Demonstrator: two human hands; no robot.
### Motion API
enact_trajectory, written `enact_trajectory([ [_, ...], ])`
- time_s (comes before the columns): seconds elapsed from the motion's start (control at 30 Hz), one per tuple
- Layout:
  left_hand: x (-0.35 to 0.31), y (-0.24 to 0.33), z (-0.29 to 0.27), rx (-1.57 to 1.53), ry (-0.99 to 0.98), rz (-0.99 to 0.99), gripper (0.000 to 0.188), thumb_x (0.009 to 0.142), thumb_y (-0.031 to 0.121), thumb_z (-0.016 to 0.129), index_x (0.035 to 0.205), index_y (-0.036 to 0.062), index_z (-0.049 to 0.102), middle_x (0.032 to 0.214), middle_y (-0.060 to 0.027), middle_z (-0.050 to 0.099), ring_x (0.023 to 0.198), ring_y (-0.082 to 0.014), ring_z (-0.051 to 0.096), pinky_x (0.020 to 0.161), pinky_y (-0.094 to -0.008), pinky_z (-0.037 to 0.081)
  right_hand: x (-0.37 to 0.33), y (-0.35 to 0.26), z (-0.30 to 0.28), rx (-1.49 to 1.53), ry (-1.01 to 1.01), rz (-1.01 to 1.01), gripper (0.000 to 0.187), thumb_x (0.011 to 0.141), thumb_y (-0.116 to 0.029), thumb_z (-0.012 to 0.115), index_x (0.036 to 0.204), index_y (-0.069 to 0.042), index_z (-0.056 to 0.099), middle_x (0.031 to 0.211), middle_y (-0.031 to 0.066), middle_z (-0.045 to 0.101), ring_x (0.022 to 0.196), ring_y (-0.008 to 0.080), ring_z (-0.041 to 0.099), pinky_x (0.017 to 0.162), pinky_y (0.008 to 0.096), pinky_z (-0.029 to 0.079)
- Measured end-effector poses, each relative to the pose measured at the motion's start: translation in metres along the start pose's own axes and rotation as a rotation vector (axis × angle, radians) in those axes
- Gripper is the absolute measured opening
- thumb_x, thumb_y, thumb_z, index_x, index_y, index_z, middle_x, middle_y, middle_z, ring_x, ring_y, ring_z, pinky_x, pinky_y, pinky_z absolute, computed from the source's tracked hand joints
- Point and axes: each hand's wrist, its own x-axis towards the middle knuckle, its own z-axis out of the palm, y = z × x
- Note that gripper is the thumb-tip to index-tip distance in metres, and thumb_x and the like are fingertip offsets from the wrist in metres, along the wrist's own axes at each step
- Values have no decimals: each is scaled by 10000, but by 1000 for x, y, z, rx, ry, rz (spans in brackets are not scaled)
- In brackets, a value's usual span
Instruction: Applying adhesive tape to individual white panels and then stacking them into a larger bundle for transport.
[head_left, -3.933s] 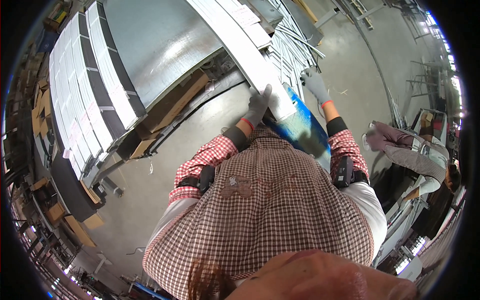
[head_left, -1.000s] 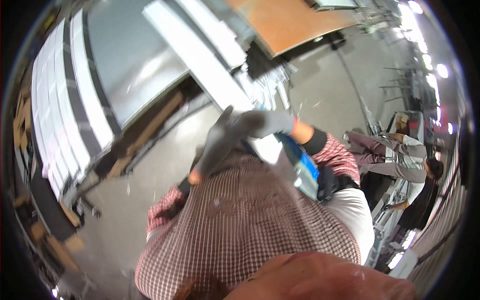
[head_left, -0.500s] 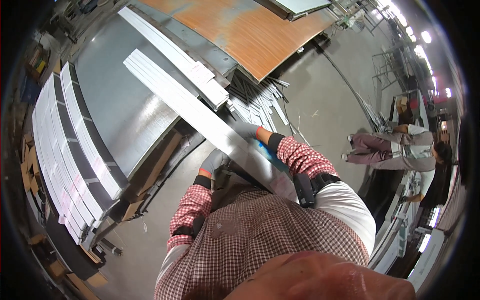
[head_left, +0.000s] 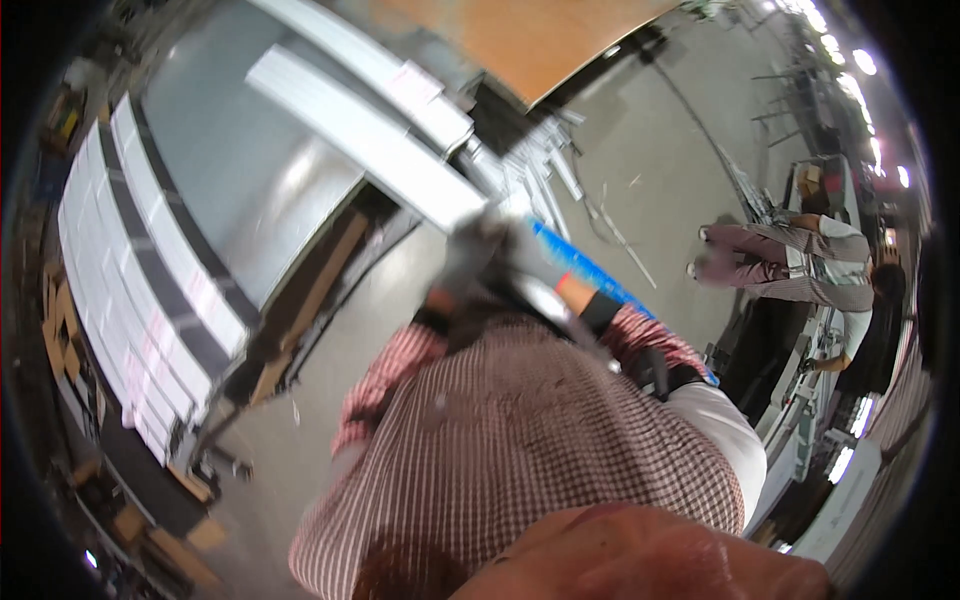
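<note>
A bundle of long white strips (head_left: 370, 130) lies slantwise over the edge of a grey metal-topped table (head_left: 250, 170). Its near end reaches my hands in front of my waist. My left hand (head_left: 462, 262), in a grey glove, is smeared by motion just below that end. Close beside it, my right hand (head_left: 535, 262), also gloved in grey, is blurred too, so its grip does not show. A shiny pale strip (head_left: 545, 300) shows between my right forearm and the checked apron. Past my right forearm runs a long blue thing (head_left: 590, 265), partly hidden by the sleeve.
Another white strip bundle (head_left: 415, 85) lies beyond mine. Several stacked white bundles (head_left: 140, 300) stand at the left. An orange-brown panel (head_left: 540, 45) is at the far side, with loose strips (head_left: 545, 165) below it. A co-worker (head_left: 800, 265) stands at the right.
The bundle's near end, earlier running past both hands to my waist, now stops at my hands. My hands have drawn together. The blue thing shows more, and the view has shifted.
</note>
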Motion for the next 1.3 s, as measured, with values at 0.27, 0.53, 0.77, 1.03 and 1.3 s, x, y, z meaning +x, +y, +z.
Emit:
enact_trajectory([
  [0.27,13,-49,40,321,196,142,302,763,345,644,960,127,576,593,-83,604,570,-277,621,505,-388,482,48,-51,-41,-820,-520,63,180,764,-202,557,892,-77,541,839,146,601,820,326,597,715,402,471],
  [0.53,3,18,22,631,-32,-33,361,853,317,563,1174,154,535,819,-121,640,717,-282,638,574,-395,510,123,87,-128,-1823,-875,-53,173,773,-175,529,879,-161,665,830,82,664,800,258,650,614,427,471],
  [0.77,13,-28,-6,-334,135,-432,652,822,353,640,1280,-41,396,1241,-204,491,1138,-313,489,975,-413,403,103,18,-52,-1123,-352,-92,191,818,-177,479,944,-59,559,828,191,617,772,377,592,668,463,456],
  [1.03,-72,42,-36,-579,20,-342,774,787,191,662,1393,-58,251,1030,-141,593,867,-177,597,756,-280,503,43,-71,-48,-669,-735,-298,312,768,-122,584,1071,-48,605,855,155,639,793,309,623,705,387,490],
  [1.3,-103,-8,-57,-684,166,-448,687,788,46,600,1415,45,318,675,-22,569,510,-60,474,464,-157,377,115,-50,-93,-828,-906,54,314,752,-115,614,1052,-26,646,919,188,654,843,296,636,759,335,494],
])
